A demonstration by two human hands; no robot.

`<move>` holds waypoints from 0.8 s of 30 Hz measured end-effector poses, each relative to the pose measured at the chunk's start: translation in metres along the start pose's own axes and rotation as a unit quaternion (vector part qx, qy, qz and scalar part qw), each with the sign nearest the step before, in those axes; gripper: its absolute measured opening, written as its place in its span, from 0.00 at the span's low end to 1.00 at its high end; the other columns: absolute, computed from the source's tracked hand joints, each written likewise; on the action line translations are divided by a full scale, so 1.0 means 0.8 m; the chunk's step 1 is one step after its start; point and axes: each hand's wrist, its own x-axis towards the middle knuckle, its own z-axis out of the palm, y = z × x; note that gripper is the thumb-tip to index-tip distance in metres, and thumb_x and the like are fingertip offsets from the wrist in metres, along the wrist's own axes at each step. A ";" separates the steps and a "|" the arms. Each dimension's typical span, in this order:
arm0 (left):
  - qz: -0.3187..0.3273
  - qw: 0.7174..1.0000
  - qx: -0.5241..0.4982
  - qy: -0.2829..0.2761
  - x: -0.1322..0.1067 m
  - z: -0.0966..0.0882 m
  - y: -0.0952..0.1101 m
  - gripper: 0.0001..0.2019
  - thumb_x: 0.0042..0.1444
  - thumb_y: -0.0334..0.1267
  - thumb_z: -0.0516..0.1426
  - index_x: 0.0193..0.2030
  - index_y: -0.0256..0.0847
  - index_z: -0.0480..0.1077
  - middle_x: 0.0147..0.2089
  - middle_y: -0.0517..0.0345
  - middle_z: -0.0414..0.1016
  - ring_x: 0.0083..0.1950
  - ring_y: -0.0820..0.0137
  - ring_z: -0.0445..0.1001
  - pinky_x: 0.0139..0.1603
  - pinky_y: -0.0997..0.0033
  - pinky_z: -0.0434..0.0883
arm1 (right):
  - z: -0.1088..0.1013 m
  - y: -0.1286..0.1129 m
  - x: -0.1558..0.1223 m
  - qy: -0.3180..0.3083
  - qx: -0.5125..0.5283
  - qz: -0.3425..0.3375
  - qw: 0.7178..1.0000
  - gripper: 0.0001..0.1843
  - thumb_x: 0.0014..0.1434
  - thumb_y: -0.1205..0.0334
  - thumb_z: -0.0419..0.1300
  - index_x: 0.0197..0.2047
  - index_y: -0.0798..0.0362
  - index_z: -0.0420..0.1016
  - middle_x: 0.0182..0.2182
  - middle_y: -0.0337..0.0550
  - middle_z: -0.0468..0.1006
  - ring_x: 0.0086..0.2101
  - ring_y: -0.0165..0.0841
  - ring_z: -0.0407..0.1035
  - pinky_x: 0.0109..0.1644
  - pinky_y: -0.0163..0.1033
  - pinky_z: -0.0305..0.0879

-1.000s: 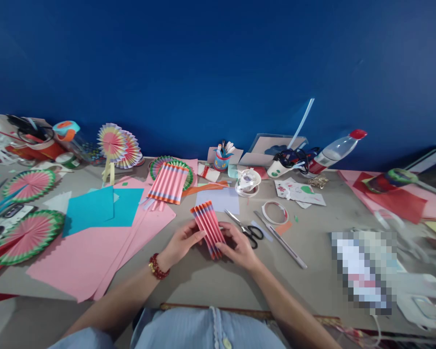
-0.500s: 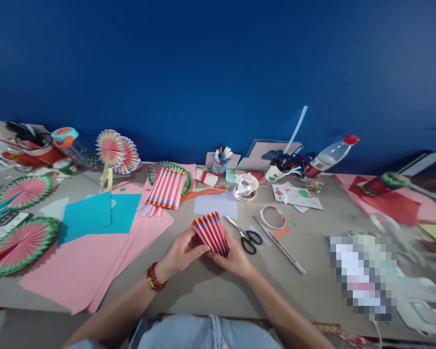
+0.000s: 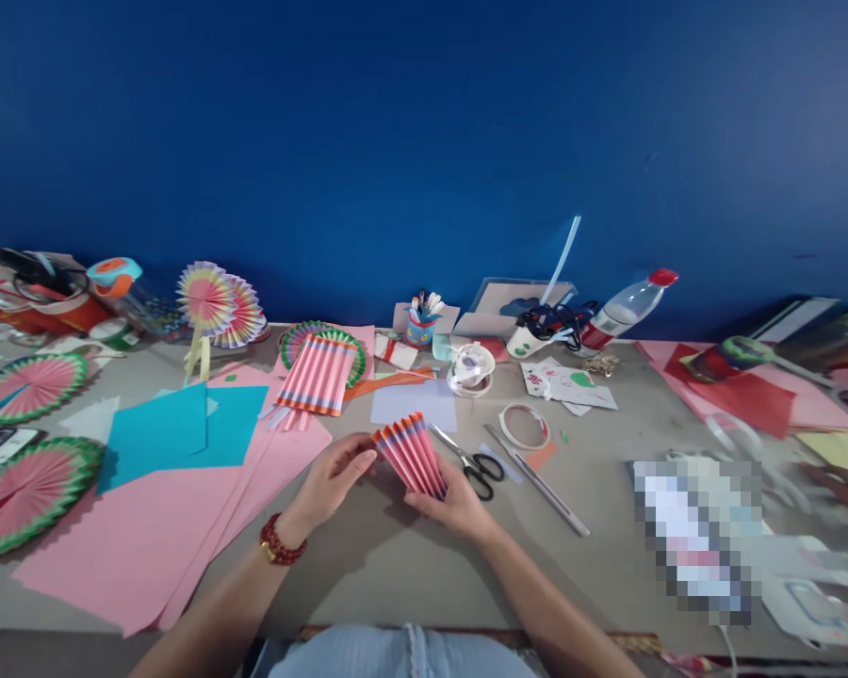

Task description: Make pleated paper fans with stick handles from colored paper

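Observation:
A pleated pink paper (image 3: 411, 457) with an orange and purple striped edge is gripped in my right hand (image 3: 459, 504), thumb in front and fingers behind its lower right side. My left hand (image 3: 332, 482), with a red beaded bracelet on the wrist, is at the paper's upper left corner. Its thumb and fingers are bent and apart, the fingertips close to the pleats. Black-handled scissors (image 3: 481, 471) lie just right of the paper. A second pleated pink sheet (image 3: 318, 375) lies farther back on the left, on top of round green-edged paper fans.
Pink sheets (image 3: 141, 537) and blue paper (image 3: 162, 428) cover the left side, near watermelon-coloured fans (image 3: 28, 494). A paper knife (image 3: 544, 485) and a tape roll (image 3: 524, 427) lie right of the scissors. A bottle (image 3: 626, 311) leans at the back. Another person's hand (image 3: 844, 490) shows far right.
My left hand has shifted left, from gripping the paper's lower left side to its upper left corner, with the fingers loosened. The right hand keeps the paper nearly in place.

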 end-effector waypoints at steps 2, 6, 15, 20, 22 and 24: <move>-0.002 0.999 0.046 0.022 0.000 -0.008 0.003 0.14 0.63 0.46 0.55 0.49 0.41 0.73 0.44 0.51 0.78 0.42 0.64 0.76 0.42 0.69 0.73 | -0.001 -0.002 0.001 0.002 0.036 0.022 0.999 0.25 0.54 0.46 0.67 0.50 0.51 0.71 0.31 0.40 0.76 0.28 0.34 0.70 0.31 0.37 0.69; 0.044 0.978 0.194 0.059 0.006 -0.039 0.013 0.15 0.62 0.47 0.57 0.52 0.44 0.72 0.52 0.50 0.76 0.49 0.60 0.76 0.47 0.64 0.73 | -0.003 -0.002 0.002 0.005 0.084 0.040 0.996 0.24 0.54 0.45 0.67 0.46 0.51 0.71 0.29 0.37 0.74 0.24 0.29 0.65 0.26 0.33 0.63; 0.027 0.759 0.592 0.268 0.084 -0.093 -0.004 0.47 0.54 0.62 0.58 0.72 0.34 0.49 0.75 0.31 0.41 0.72 0.36 0.45 0.65 0.31 0.51 | -0.004 -0.002 -0.001 -0.014 0.112 0.007 0.994 0.24 0.58 0.39 0.61 0.46 0.51 0.73 0.32 0.41 0.74 0.31 0.32 0.65 0.33 0.36 0.62; 0.002 0.746 0.614 0.256 0.093 -0.085 -0.025 0.43 0.57 0.57 0.57 0.73 0.36 0.49 0.76 0.35 0.36 0.71 0.36 0.49 0.64 0.33 0.53 | -0.003 -0.005 -0.001 -0.016 0.145 0.021 0.989 0.32 0.65 0.34 0.45 0.40 0.52 0.77 0.31 0.43 0.74 0.27 0.32 0.64 0.31 0.37 0.62; 0.011 0.750 0.611 0.255 0.091 -0.085 -0.027 0.39 0.59 0.51 0.56 0.73 0.36 0.49 0.76 0.36 0.36 0.69 0.36 0.55 0.62 0.38 0.58 | -0.002 -0.005 -0.002 -0.009 0.143 0.041 0.989 0.34 0.66 0.34 0.43 0.38 0.53 0.78 0.28 0.42 0.74 0.25 0.31 0.64 0.31 0.37 0.61; 0.015 0.753 0.602 0.265 0.090 -0.087 -0.027 0.37 0.60 0.46 0.55 0.73 0.36 0.49 0.76 0.35 0.38 0.67 0.37 0.59 0.60 0.40 0.61 | -0.001 -0.003 -0.002 -0.003 0.135 0.053 0.989 0.33 0.67 0.36 0.44 0.37 0.53 0.78 0.26 0.41 0.74 0.24 0.31 0.64 0.31 0.37 0.61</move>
